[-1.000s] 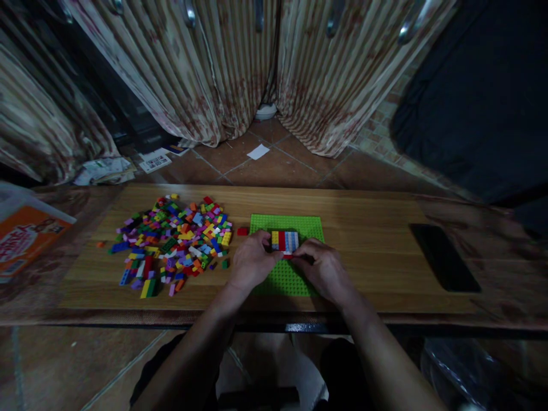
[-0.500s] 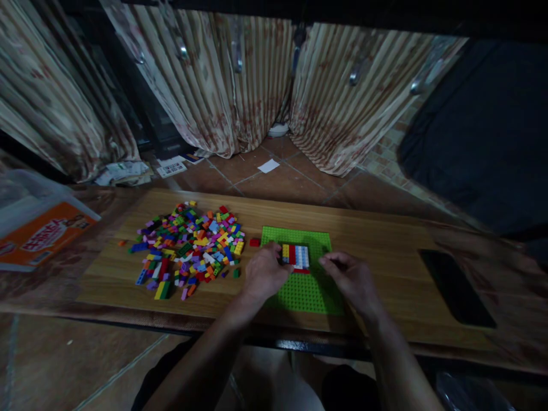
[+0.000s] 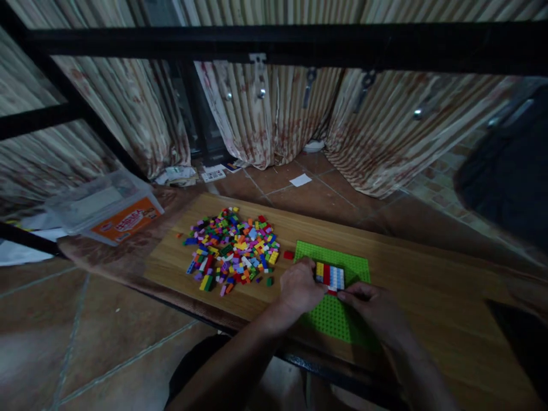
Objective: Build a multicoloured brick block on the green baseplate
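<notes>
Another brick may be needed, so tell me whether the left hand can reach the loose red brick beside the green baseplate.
Probably yes. The red brick lies alone on the table, just beyond the left hand, with nothing between them; the pile sits farther left.

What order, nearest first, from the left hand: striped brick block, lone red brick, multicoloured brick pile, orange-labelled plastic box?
1. striped brick block, touching left hand
2. lone red brick, beyond
3. multicoloured brick pile, left
4. orange-labelled plastic box, far left

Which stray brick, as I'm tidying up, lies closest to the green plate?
The red brick beside the far left corner of the plate; the green stray lies nearer the pile.
</notes>
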Action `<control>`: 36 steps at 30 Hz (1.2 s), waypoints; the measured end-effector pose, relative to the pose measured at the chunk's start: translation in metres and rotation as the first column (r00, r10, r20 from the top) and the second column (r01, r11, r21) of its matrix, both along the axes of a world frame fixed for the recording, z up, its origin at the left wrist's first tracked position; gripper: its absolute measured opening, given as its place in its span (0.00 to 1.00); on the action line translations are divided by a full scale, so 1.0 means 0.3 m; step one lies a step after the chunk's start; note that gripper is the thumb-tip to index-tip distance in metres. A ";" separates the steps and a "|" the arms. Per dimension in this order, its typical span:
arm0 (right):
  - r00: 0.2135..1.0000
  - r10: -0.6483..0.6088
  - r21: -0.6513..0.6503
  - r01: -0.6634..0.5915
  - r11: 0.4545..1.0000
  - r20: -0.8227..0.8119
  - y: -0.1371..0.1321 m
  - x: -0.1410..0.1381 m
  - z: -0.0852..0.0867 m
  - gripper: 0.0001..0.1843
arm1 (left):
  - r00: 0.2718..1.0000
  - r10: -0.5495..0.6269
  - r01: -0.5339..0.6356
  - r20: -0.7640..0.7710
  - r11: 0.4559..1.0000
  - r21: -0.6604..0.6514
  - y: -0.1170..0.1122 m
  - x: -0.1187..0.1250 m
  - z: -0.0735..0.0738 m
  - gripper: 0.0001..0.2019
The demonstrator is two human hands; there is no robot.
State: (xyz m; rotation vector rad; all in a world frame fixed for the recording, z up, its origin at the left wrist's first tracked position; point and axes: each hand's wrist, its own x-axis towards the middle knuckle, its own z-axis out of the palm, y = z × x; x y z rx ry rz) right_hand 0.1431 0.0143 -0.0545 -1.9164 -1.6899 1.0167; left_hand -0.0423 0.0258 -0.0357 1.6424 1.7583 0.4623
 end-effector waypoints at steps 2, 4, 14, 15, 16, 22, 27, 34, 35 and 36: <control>0.999 0.026 -0.007 -0.026 1.000 0.031 0.005 0.004 0.002 0.19 | 1.000 0.001 -0.001 0.001 1.000 -0.008 -0.002 0.000 0.004 0.21; 0.995 0.053 -0.033 -0.051 0.998 0.079 0.010 0.010 0.005 0.20 | 1.000 -0.010 0.010 0.006 1.000 -0.009 -0.004 0.000 0.009 0.21; 0.925 -0.375 0.148 0.364 0.920 0.056 0.029 -0.043 0.144 0.23 | 0.982 -0.030 0.037 0.188 0.999 -0.035 -0.006 -0.061 0.041 0.29; 0.921 -0.389 0.184 0.381 0.906 0.011 0.031 -0.076 0.147 0.22 | 0.975 -0.008 0.010 0.220 1.000 -0.005 -0.004 -0.078 0.049 0.27; 0.915 -0.400 0.231 0.401 0.887 -0.053 0.033 -0.113 0.144 0.21 | 0.966 0.014 -0.025 0.259 0.999 0.037 0.001 -0.099 0.056 0.25; 0.988 0.016 0.332 0.036 0.943 -0.154 -0.004 -0.331 0.076 0.17 | 0.846 0.161 -0.328 0.508 0.908 0.260 0.062 -0.316 0.069 0.14; 0.925 0.380 0.363 -0.359 0.860 0.012 -0.039 -0.443 0.034 0.10 | 0.751 0.332 -0.538 0.570 0.809 0.238 0.088 -0.488 0.055 0.14; 0.884 0.394 0.296 -0.457 0.839 0.251 -0.027 -0.522 -0.010 0.07 | 0.788 0.284 -0.466 0.546 0.855 0.228 0.073 -0.490 0.066 0.13; 0.885 0.398 0.295 -0.457 0.839 0.241 -0.027 -0.524 -0.009 0.07 | 0.789 0.276 -0.458 0.549 0.860 0.226 0.074 -0.482 0.066 0.13; 0.889 0.402 0.297 -0.453 0.840 0.218 -0.028 -0.523 -0.005 0.07 | 0.789 0.268 -0.451 0.553 0.863 0.225 0.075 -0.475 0.066 0.13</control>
